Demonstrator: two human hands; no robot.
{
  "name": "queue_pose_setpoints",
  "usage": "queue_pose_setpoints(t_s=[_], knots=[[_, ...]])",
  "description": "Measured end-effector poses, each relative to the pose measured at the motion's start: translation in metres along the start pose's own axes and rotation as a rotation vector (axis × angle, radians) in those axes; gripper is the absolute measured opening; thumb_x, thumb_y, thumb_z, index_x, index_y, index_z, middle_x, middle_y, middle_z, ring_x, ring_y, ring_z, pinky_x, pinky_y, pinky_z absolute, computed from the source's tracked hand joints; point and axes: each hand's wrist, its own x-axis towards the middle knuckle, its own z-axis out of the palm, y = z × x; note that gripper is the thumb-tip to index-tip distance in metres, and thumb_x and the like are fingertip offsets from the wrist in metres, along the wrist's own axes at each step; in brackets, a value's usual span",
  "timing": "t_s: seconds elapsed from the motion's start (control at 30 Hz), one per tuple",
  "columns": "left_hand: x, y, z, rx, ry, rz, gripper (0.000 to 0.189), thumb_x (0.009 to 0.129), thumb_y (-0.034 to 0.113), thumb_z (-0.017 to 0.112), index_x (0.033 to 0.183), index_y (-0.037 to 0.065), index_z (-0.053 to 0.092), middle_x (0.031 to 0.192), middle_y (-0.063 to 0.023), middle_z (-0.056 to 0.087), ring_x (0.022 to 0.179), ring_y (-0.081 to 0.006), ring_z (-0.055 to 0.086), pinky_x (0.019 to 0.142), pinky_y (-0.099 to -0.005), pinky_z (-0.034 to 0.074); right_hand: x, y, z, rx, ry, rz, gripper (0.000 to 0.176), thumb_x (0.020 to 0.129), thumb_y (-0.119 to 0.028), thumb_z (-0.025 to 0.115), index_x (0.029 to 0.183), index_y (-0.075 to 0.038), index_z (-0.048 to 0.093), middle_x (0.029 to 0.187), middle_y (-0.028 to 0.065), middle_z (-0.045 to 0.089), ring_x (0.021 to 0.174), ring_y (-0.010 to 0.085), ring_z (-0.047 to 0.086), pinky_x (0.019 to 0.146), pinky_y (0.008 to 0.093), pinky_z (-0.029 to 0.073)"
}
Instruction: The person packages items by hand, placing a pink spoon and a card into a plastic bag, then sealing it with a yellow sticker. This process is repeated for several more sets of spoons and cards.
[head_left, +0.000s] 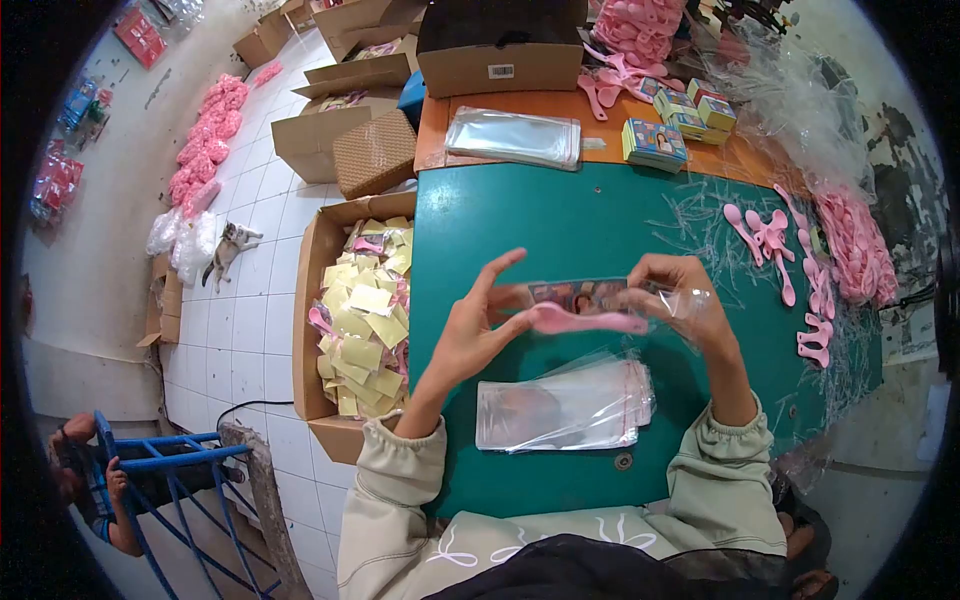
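Above the green table, both hands hold a clear plastic bag [617, 287] with a pink spoon [588, 320] and a small printed card [571, 296] in it. My left hand [478, 328] pinches the left end, thumb at the spoon's bowl and index finger raised. At the right end, the fingers of my right hand [684, 300] are bent and closed on the plastic, near the spoon's handle; the fingertips are partly blurred. Just below the hands lies a fanned stack of empty clear bags [560, 408].
A carton [312, 330] of packed yellow cards and spoons stands left of the table [480, 230]. Loose pink spoons [770, 235] and plastic strips lie right. Card stacks [653, 145] and a bag pile [513, 136] sit behind. A cat [232, 247] and another person [95, 480] are at left.
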Motion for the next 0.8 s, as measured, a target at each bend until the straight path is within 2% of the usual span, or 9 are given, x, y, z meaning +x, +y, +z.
queue_pose_setpoints(t_s=[0.03,0.07,0.17,0.2,0.23,0.3,0.57,0.67,0.8], knots=[[-0.001,-0.003,0.005,0.164,0.083,0.059,0.063,0.089,0.014,0.059,0.141,0.009,0.022,0.099,-0.0159,0.063,0.089,-0.0168,0.062,0.076,-0.0276,0.051,0.001,-0.006,0.006,-0.145,0.1,-0.042,0.021,0.076,-0.012,0.07,0.093,0.0,0.063,0.076,0.0057,0.064,0.071,0.011,0.059,0.063,0.0255,0.047],[-0.002,-0.008,0.008,0.01,0.051,-0.039,0.063,0.091,0.015,0.055,0.142,0.01,0.017,0.102,-0.0175,0.061,0.091,-0.0192,0.062,0.076,-0.0294,0.051,0.002,-0.011,0.012,-0.291,0.199,-0.083,0.023,0.077,-0.013,0.069,0.095,0.0,0.063,0.078,0.0069,0.064,0.072,0.0122,0.06,0.063,0.0265,0.047],[-0.007,-0.014,0.013,-0.358,-0.053,-0.293,0.061,0.097,0.017,0.043,0.143,0.013,0.003,0.109,-0.0212,0.058,0.096,-0.0252,0.062,0.078,-0.0335,0.053,0.011,-0.012,0.031,-0.317,0.178,-0.272,0.026,0.077,-0.015,0.069,0.098,-0.002,0.063,0.087,0.0117,0.064,0.078,0.0205,0.063,0.067,0.0308,0.049],[-0.009,-0.011,0.014,-0.424,-0.091,-0.355,0.061,0.098,0.017,0.039,0.143,0.015,-0.001,0.11,-0.0218,0.058,0.097,-0.0264,0.062,0.079,-0.034,0.053,0.01,-0.017,0.031,-0.426,0.045,-0.301,0.029,0.077,-0.016,0.069,0.101,-0.004,0.061,0.099,0.0142,0.061,0.086,0.0286,0.061,0.074,0.0338,0.049],[-0.011,-0.01,0.015,-0.492,-0.128,-0.419,0.06,0.099,0.018,0.036,0.143,0.016,-0.005,0.112,-0.0223,0.057,0.099,-0.0277,0.062,0.08,-0.0345,0.053,0.009,-0.016,0.032,-0.443,0.007,-0.299,0.03,0.077,-0.016,0.069,0.103,-0.004,0.061,0.1,0.014,0.06,0.087,0.0294,0.06,0.075,0.0346,0.049],[-0.014,-0.014,0.014,-0.515,-0.138,-0.412,0.061,0.099,0.018,0.037,0.143,0.016,-0.005,0.112,-0.0228,0.057,0.101,-0.0279,0.061,0.081,-0.0347,0.053,0.008,-0.011,0.037,-0.477,-0.07,-0.295,0.033,0.077,-0.016,0.068,0.107,-0.005,0.059,0.103,0.0136,0.058,0.09,0.0308,0.059,0.077,0.0362,0.049],[-0.015,-0.023,0.021,-0.416,-0.135,-0.367,0.067,0.096,0.011,0.044,0.143,0.015,-0.003,0.111,-0.0204,0.057,0.102,-0.0249,0.06,0.085,-0.0356,0.052,0.006,0.011,0.064,-0.604,-0.203,-0.345,0.02,0.074,-0.011,0.068,0.089,-0.006,0.056,0.09,0.0109,0.051,0.089,0.0284,0.052,0.075,0.0382,0.044],[-0.015,-0.024,0.023,-0.403,-0.099,-0.341,0.066,0.094,0.004,0.043,0.142,0.009,-0.002,0.107,-0.0187,0.059,0.097,-0.0219,0.062,0.083,-0.0318,0.053,0.009,0.017,0.068,-0.594,-0.207,-0.352,0.019,0.074,-0.011,0.068,0.087,-0.006,0.055,0.089,0.0103,0.05,0.087,0.0282,0.051,0.074,0.0377,0.044],[-0.016,-0.026,0.023,-0.382,-0.036,-0.345,0.073,0.093,0.004,0.045,0.142,0.008,-0.009,0.105,-0.0179,0.06,0.091,-0.0213,0.063,0.08,-0.0305,0.054,0.012,0.024,0.07,-0.518,-0.263,-0.344,0.02,0.075,-0.013,0.067,0.085,-0.004,0.053,0.089,0.0115,0.05,0.085,0.0291,0.051,0.075,0.0394,0.043]])
